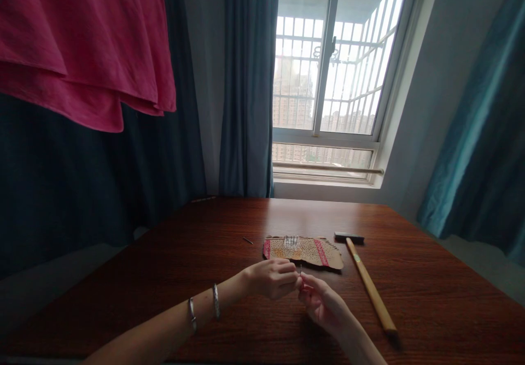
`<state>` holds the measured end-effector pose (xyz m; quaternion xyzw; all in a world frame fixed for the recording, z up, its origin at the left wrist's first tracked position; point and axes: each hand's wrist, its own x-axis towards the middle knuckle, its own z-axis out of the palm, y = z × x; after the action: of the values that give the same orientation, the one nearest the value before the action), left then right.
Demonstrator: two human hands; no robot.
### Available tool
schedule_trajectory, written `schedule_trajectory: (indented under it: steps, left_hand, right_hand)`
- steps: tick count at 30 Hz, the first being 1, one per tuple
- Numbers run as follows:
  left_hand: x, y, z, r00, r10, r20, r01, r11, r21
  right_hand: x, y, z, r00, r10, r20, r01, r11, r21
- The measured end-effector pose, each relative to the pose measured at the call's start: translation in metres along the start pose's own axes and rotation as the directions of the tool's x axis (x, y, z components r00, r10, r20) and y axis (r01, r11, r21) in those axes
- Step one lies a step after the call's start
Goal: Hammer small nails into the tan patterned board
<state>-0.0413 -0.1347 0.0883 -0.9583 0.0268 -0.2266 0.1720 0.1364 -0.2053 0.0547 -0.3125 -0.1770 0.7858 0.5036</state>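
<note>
My right hand point(322, 300) pinches a thin dark nail point(301, 270) that stands upright between thumb and forefinger. My left hand point(273, 278) is closed, back of the hand up, its fingertips meeting the right ones beside the nail; what lies inside its fingers is hidden. Just beyond both hands lies a flat patterned board point(308, 254), tan with dark dots and pink bands. On its left part several upright nails point(291, 241) stand in a cluster. A single loose nail point(248, 240) lies on the table left of the board.
A hammer point(371, 288) with a wooden handle and dark head lies right of the board on the brown table point(197, 255). Pink cloth point(90, 42) hangs at upper left. Behind the table are blue curtains point(250, 80) and a barred window point(320, 69).
</note>
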Motion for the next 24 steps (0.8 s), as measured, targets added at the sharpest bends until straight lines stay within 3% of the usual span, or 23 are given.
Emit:
schedule_trajectory:
  steps: [2, 4, 6, 7, 10, 11, 12, 14, 18, 24]
  left_hand:
    - [-0.004, -0.003, 0.002, 1.000, -0.020, 0.024, 0.020, 1.000, -0.022]
    - [-0.010, -0.009, 0.007, 0.995, -0.098, 0.017, 0.099, 0.994, -0.052]
    - [-0.016, -0.022, 0.017, 0.949, -0.309, -0.052, 0.302, 0.946, -0.120]
    - [-0.019, -0.029, 0.024, 0.888, -0.452, -0.082, 0.433, 0.883, -0.179]
    - [-0.026, -0.056, 0.048, 0.584, -0.801, -0.127, 0.708, 0.580, -0.402]
    - [-0.027, -0.065, 0.056, 0.504, -0.860, -0.085, 0.742, 0.482, -0.466]
    - [-0.028, -0.073, 0.063, 0.463, -0.885, -0.036, 0.749, 0.413, -0.519]
    - [-0.028, -0.085, 0.074, 0.475, -0.879, 0.038, 0.735, 0.373, -0.567]
    - [-0.024, -0.099, 0.089, 0.576, -0.808, 0.124, 0.711, 0.421, -0.563]
    - [-0.016, -0.106, 0.103, 0.587, -0.781, 0.214, 0.698, 0.355, -0.621]
  right_hand:
    - [0.004, -0.002, -0.001, 0.999, -0.041, -0.014, 0.040, 0.998, -0.053]
    - [0.013, -0.008, -0.007, 0.985, -0.167, -0.051, 0.152, 0.962, -0.228]
    - [0.026, -0.020, -0.016, 0.913, -0.401, -0.071, 0.311, 0.798, -0.517]
    - [0.034, -0.027, -0.020, 0.839, -0.542, -0.042, 0.374, 0.631, -0.680]
    - [0.061, -0.052, -0.031, 0.745, -0.667, -0.012, 0.420, 0.483, -0.768]
    - [0.070, -0.059, -0.033, 0.723, -0.690, 0.010, 0.431, 0.439, -0.788]
    - [0.079, -0.065, -0.035, 0.709, -0.705, 0.038, 0.440, 0.399, -0.805]
    - [0.095, -0.072, -0.036, 0.689, -0.718, 0.095, 0.454, 0.326, -0.829]
    - [0.119, -0.073, -0.037, 0.674, -0.718, 0.176, 0.462, 0.223, -0.858]
    - [0.133, -0.069, -0.041, 0.675, -0.697, 0.239, 0.457, 0.141, -0.878]
